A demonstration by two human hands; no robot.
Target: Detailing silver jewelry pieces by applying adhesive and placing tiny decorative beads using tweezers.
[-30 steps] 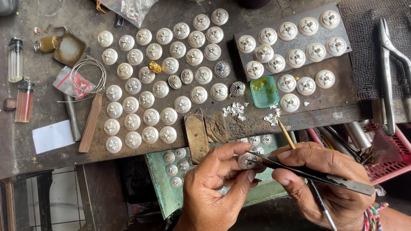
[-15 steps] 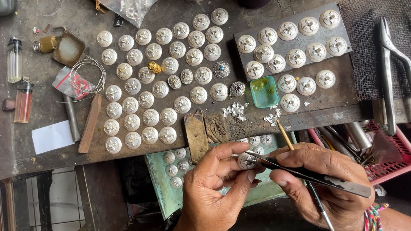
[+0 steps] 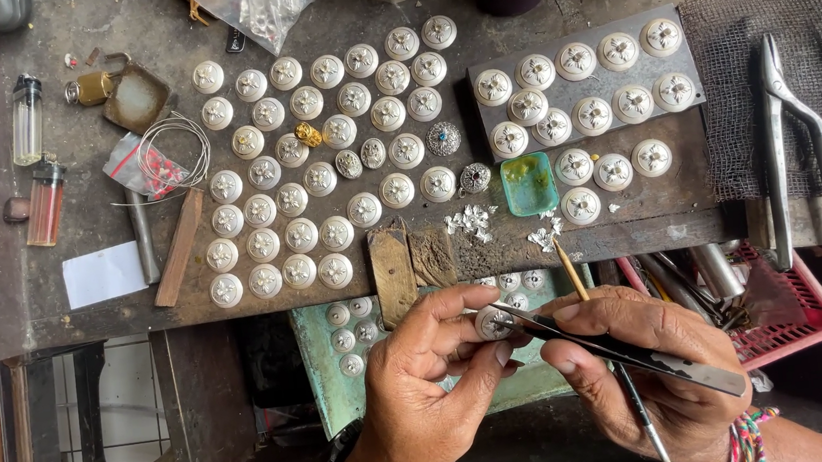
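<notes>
Left hand (image 3: 422, 401) pinches button (image 3: 492, 324); right hand (image 3: 645, 369) grips tweezers (image 3: 623, 349).

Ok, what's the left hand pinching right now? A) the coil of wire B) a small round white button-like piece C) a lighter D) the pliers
B: the left hand pinches a small round white piece at its fingertips, while the right hand points dark tweezers at it.
</notes>
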